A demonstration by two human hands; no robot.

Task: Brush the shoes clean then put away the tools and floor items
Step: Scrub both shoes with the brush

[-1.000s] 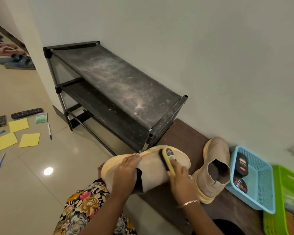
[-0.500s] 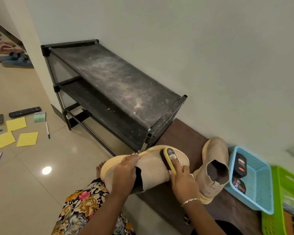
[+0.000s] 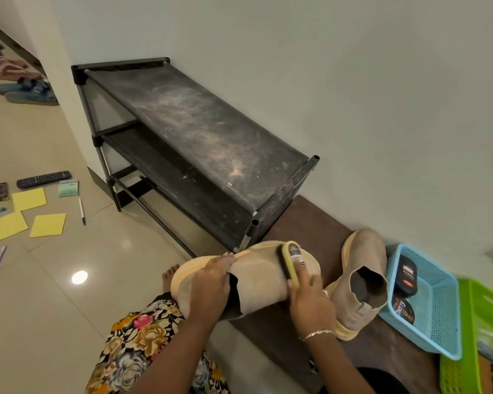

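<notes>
A beige suede boot with a yellow sole lies on its side over my lap. My left hand grips it at the heel and opening. My right hand holds a yellow-backed shoe brush with its black bristles pressed against the boot's side. The second beige boot stands upright on the brown bench to the right.
A blue basket with polish tins and a green basket sit at the right. A dusty black shoe rack stands against the wall. On the floor at left lie yellow sticky notes, a remote, pens and a green pad.
The brush has slid slightly along the boot's side under my right hand. My left hand keeps its grip on the boot. The view has shifted a little.
</notes>
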